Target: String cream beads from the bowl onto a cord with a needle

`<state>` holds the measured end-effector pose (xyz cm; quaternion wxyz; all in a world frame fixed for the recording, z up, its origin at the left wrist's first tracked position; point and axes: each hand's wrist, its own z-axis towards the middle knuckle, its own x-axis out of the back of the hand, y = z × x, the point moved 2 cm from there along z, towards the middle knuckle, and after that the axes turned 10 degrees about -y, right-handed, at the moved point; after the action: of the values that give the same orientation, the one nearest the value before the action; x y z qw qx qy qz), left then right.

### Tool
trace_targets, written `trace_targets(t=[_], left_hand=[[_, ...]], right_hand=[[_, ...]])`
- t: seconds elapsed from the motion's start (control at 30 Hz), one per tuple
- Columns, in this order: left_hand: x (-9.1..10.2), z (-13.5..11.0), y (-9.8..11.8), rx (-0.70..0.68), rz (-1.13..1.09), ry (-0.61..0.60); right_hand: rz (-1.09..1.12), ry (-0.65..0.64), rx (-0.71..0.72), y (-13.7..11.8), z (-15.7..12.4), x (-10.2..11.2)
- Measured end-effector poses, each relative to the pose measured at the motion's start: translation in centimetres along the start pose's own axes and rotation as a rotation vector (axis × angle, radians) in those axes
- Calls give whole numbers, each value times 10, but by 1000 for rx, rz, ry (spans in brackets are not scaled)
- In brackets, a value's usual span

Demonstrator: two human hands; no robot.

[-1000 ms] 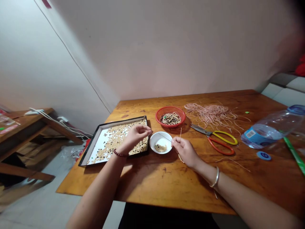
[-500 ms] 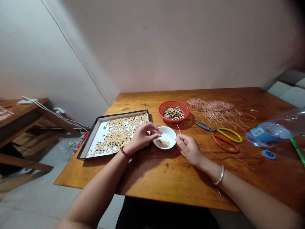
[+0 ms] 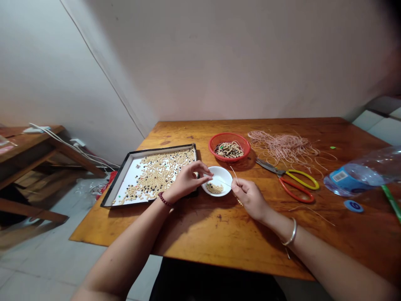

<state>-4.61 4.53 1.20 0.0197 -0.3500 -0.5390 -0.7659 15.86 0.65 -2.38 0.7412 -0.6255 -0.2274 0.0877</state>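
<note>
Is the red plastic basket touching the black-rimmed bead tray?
Apart: the head view shows the red plastic basket and black-rimmed tray with bare wooden table between them.

A small home room set up for handwork: a wooden counter [image 3: 219, 244] stands against plain painted walls [image 3: 219, 62] above a tiled floor [image 3: 46, 263], with trays of beads [image 3: 156, 175] on it and power cords [image 3: 72, 147] trailing across a low wooden bench [image 3: 28, 152] nearby

Head-worn view; faces down (roughly) at table [image 3: 250, 246]
</note>
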Motion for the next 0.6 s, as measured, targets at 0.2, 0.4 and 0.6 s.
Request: trace_targets(t=[0.2, 0.4, 0.6], left_hand=[[-1, 0, -2, -13, -8, -12], [-1, -1, -2, -67, 89, -31], [-9, -8, 1, -189, 626, -1]], right_hand=[[-41, -5, 1, 1, 1, 0], [-80, -4, -20, 3, 0, 0], [-155, 5, -65, 11, 1, 0]])
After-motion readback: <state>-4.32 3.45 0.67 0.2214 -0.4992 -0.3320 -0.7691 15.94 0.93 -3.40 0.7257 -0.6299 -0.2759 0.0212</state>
